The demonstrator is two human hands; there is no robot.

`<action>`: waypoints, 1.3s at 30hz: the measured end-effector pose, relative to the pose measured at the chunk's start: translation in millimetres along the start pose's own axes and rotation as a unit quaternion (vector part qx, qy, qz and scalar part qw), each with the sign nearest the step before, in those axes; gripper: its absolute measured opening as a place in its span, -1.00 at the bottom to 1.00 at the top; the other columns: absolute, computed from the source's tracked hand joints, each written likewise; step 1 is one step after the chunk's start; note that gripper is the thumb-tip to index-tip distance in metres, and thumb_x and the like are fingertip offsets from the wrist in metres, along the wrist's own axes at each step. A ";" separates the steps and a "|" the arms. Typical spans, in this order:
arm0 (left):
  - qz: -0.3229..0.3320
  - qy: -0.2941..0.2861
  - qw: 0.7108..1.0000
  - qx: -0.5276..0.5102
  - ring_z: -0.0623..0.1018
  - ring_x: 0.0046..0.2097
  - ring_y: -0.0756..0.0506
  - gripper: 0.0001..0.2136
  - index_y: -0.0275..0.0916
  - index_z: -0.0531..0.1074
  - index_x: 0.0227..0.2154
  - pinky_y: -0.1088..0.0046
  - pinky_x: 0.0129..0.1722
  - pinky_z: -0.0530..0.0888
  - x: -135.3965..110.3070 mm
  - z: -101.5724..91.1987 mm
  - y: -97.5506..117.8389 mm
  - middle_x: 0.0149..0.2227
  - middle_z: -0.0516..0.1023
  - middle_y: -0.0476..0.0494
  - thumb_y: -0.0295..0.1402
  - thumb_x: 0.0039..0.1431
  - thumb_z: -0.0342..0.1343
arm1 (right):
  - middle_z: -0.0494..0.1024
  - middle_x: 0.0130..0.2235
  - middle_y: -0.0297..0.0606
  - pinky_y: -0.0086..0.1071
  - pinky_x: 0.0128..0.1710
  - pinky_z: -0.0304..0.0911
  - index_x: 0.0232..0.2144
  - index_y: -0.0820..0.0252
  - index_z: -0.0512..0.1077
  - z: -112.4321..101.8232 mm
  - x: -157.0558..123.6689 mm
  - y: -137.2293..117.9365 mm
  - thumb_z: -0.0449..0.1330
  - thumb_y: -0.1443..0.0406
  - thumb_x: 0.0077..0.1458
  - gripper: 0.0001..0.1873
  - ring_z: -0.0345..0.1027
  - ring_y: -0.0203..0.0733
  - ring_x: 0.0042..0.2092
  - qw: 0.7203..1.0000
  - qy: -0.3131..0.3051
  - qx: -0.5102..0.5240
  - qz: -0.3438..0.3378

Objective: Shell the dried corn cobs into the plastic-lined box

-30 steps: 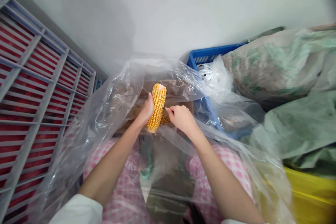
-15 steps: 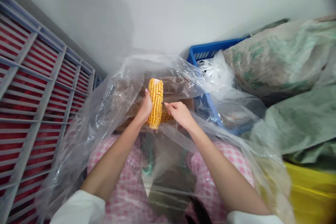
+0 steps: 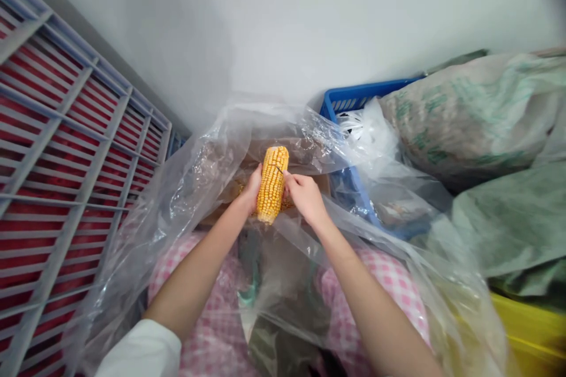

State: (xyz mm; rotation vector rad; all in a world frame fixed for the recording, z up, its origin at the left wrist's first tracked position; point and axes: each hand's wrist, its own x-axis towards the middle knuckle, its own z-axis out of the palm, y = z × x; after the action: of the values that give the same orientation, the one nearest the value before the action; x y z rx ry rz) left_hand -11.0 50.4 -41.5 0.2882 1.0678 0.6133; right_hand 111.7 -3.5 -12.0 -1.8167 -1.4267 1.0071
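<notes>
My left hand (image 3: 251,189) grips a yellow corn cob (image 3: 272,182) upright from its left side. My right hand (image 3: 304,195) is closed around a thin dark pointed tool (image 3: 279,169) whose tip presses into the kernels near the cob's upper right. Both hands work above a brown cardboard box (image 3: 305,156) lined with clear plastic sheeting (image 3: 177,206). Loose kernels lie in the box behind the cob, mostly hidden by my hands.
A red and grey slatted crate wall (image 3: 66,177) stands at the left. A blue plastic basket (image 3: 354,100) sits behind the box, with green woven sacks (image 3: 477,123) at the right and a yellow bin (image 3: 530,330) at the lower right. Pink checked fabric (image 3: 389,283) covers my lap.
My right hand has moved closer to the cob and higher along it, bringing the tool's tip onto the kernels. The cob has stayed upright in my left hand.
</notes>
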 end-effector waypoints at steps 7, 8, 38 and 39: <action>0.003 -0.057 0.998 0.002 0.53 -0.52 -0.12 -0.36 -0.35 0.43 -0.39 0.35 -0.51 0.49 -15.0 -3.0 11.5 -0.55 0.51 -0.21 0.17 0.03 -0.28 | 0.49 -0.44 -0.32 -0.46 -0.46 -0.06 -0.38 0.08 0.41 -37.2 4.1 -5.0 -0.16 0.12 0.16 -0.62 0.29 -0.26 -0.42 0.990 0.016 -0.137 -0.043; 0.001 -0.069 0.998 -0.011 0.53 -0.51 -0.11 -0.39 -0.34 0.43 -0.38 0.35 -0.49 0.50 -16.9 -2.0 12.0 -0.55 0.51 -0.19 0.15 0.03 -0.24 | 0.50 -0.43 -0.30 -0.45 -0.47 -0.08 -0.36 0.08 0.40 -37.9 2.3 -6.4 -0.18 0.12 0.17 -0.61 0.31 -0.24 -0.41 0.986 0.021 -0.164 -0.035; 0.001 -0.114 0.992 0.052 0.50 -0.57 -0.14 -0.39 -0.38 0.41 -0.41 0.37 -0.61 0.43 -28.4 12.9 10.0 -0.56 0.47 -0.25 0.05 0.12 -0.37 | 0.45 -0.53 -0.30 -0.42 -0.50 -0.15 -0.45 0.17 0.36 -58.0 -5.9 -10.9 -0.13 0.22 0.18 -0.68 0.25 -0.31 -0.52 0.954 -0.019 -0.252 -0.164; -0.001 -0.117 0.992 0.055 0.50 -0.57 -0.14 -0.39 -0.38 0.41 -0.41 0.37 -0.61 0.42 -28.8 13.1 10.3 -0.56 0.47 -0.25 0.05 0.12 -0.37 | 0.44 -0.53 -0.31 -0.42 -0.50 -0.16 -0.45 0.17 0.36 -58.3 -7.0 -10.8 -0.13 0.22 0.18 -0.68 0.24 -0.31 -0.53 0.953 -0.019 -0.253 -0.165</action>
State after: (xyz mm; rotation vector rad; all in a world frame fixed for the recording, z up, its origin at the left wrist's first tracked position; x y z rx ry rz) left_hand -12.5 42.4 -9.2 0.4440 0.8764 0.5059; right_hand 155.0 -8.3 28.8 -1.8042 -2.0712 0.5349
